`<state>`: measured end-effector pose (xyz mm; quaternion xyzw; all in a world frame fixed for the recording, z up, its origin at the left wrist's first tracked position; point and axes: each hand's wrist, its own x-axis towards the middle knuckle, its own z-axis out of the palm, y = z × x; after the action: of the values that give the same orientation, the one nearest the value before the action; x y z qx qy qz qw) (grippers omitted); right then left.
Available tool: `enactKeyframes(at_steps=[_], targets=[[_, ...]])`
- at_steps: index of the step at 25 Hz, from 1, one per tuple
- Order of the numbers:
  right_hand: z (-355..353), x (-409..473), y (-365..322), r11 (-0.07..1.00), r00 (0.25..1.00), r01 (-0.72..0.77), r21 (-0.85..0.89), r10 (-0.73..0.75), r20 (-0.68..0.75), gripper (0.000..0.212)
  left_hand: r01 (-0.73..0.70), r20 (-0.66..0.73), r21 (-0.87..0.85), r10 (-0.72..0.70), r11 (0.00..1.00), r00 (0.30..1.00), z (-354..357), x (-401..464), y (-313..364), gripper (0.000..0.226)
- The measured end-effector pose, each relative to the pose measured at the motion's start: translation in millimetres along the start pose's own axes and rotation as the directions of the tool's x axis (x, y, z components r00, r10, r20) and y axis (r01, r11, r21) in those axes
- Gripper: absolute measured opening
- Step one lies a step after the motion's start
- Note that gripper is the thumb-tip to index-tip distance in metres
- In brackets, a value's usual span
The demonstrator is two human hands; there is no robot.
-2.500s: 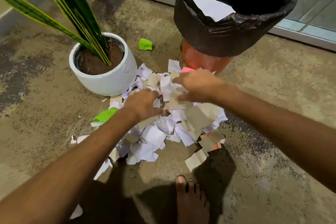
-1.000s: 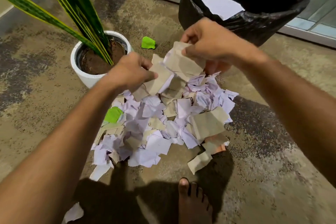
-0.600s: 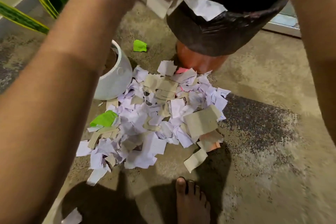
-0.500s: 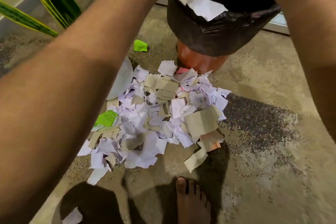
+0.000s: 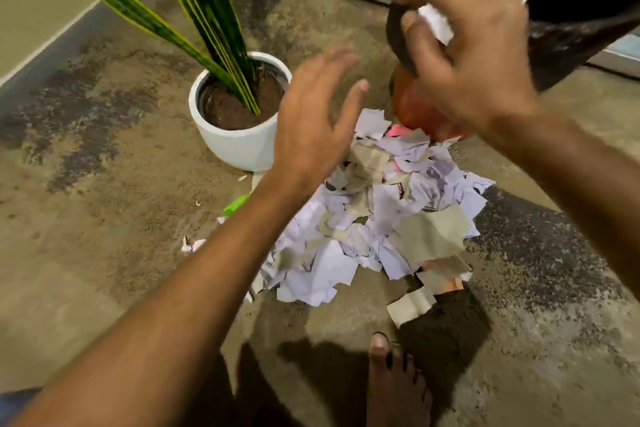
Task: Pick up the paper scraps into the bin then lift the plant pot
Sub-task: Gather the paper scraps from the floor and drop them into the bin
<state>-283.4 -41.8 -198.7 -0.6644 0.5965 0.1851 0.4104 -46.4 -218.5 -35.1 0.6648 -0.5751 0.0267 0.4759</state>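
My left hand (image 5: 311,121) hung with fingers spread and empty; my right hand (image 5: 474,55), loosely curled, seemed empty. I judged scooping the paper scraps (image 5: 388,218) from six o'clock toward the bin (image 5: 571,42) at one o'clock best.

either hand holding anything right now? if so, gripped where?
Left hand: nothing, fingers spread above the paper scraps. Right hand: fingers curled near the bin; white paper shows beside them, but whether it is gripped cannot be told.
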Motion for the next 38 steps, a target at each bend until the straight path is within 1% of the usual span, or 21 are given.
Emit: enactKeyframes(at_steps=[1, 2, 3, 4, 5, 6, 7, 9, 11, 13, 18, 20, 22, 24, 26, 28, 30, 32, 33, 35, 38], targets=[[-13, 17, -20, 0.993, 0.992, 0.116, -0.026, -0.117, -0.043, 0.055, 0.046, -0.015, 0.036, -0.046, 0.998, 0.999, -7, -33, -12, 0.026], [-43, 41, -44, 0.948, 0.944, 0.259, -0.185, -0.289, -0.157, 0.067, 0.131, -0.023, 0.112, -0.129, 0.985, 0.991, -10, -80, -26, 0.025], [-76, 58, -77, 0.801, 0.857, 0.391, -0.454, -0.497, -0.138, 0.065, 0.268, -0.01, 0.163, -0.27, 0.95, 0.963, -20, -123, -34, 0.026], [-116, 71, -115, 0.466, 0.651, 0.552, -0.692, -0.759, 0.008, 0.057, 0.428, -0.033, 0.23, -0.433, 0.874, 0.901, -29, -164, -41, 0.031], [-134, 90, -127, 0.042, 0.36, 0.575, -0.817, -0.91, 0.207, 0.063, 0.588, -0.088, 0.284, -0.59, 0.757, 0.803, -37, -199, -46, 0.037], [-149, 99, -153, -0.107, 0.327, 0.648, -0.754, -0.855, 0.403, 0.085, 0.718, -0.15, 0.327, -0.717, 0.614, 0.681, -46, -233, -50, 0.044], [-147, 107, -166, -0.05, 0.492, 0.633, -0.772, -0.744, 0.452, 0.107, 0.806, -0.207, 0.368, -0.804, 0.463, 0.557, -55, -265, -52, 0.052], [-114, 111, -162, -0.028, 0.586, 0.634, -0.773, -0.635, 0.503, 0.129, 0.879, -0.279, 0.415, -0.886, 0.235, 0.369, -73, -316, -52, 0.074], [-89, 114, -155, -0.106, 0.545, 0.658, -0.746, -0.616, 0.568, 0.131, 0.91, -0.266, 0.41, -0.946, 0.06, 0.183, -81, -344, -53, 0.092], [-83, 119, -167, -0.126, 0.459, 0.666, -0.735, -0.707, 0.538, 0.121, 0.912, -0.245, 0.41, -0.963, 0.003, 0.113, -79, -350, -58, 0.101], [-64, 125, -207, -0.212, 0.285, 0.752, -0.624, -0.749, 0.598, 0.089, 0.819, -0.114, 0.535, -0.943, 0.206, 0.311, -73, -315, -92, 0.119], [-72, 127, -229, -0.196, 0.283, 0.736, -0.648, -0.781, 0.557, 0.087, 0.801, -0.058, 0.502, -0.912, 0.326, 0.407, -72, -295, -108, 0.125], [-84, 127, -253, -0.059, 0.381, 0.734, -0.677, -0.789, 0.483, 0.093, 0.808, -0.03, 0.372, -0.865, 0.456, 0.502, -72, -277, -126, 0.128], [-101, 130, -273, 0.057, 0.518, 0.758, -0.65, -0.659, 0.546, 0.104, 0.755, 0.021, 0.354, -0.812, 0.552, 0.584, -73, -260, -143, 0.129], [-133, 134, -286, 0.182, 0.544, 0.823, -0.538, -0.528, 0.652, 0.103, 0.668, 0.073, 0.445, -0.768, 0.597, 0.637, -74, -249, -159, 0.129], [-181, 144, -289, 0.388, 0.597, 0.799, -0.458, -0.426, 0.68, 0.08, 0.614, 0.096, 0.521, -0.755, 0.593, 0.648, -73, -245, -168, 0.125], [-231, 168, -287, 0.569, 0.707, 0.672, -0.474, -0.3, 0.641, 0.046, 0.567, 0.087, 0.585, -0.74, 0.58, 0.667, -69, -249, -170, 0.118], [-264, 204, -283, 0.624, 0.837, 0.538, -0.567, -0.318, 0.444, 0.019, 0.545, 0.082, 0.616, -0.735, 0.568, 0.673, -66, -251, -171, 0.118], [-274, 225, -283, 0.572, 0.87, 0.482, -0.664, -0.403, 0.285, 0.018, 0.548, 0.077, 0.618, -0.737, 0.564, 0.671, -65, -251, -172, 0.118], [-277, 264, -281, 0.512, 0.835, 0.369, -0.776, -0.549, 0.034, 0.051, 0.561, 0.062, 0.623, -0.75, 0.545, 0.659, -66, -250, -171, 0.121], [-266, 302, -291, 0.615, 0.83, 0.386, -0.687, -0.556, -0.032, 0.086, 0.587, 0.061, 0.587, -0.754, 0.557, 0.654, -66, -246, -171, 0.12]])
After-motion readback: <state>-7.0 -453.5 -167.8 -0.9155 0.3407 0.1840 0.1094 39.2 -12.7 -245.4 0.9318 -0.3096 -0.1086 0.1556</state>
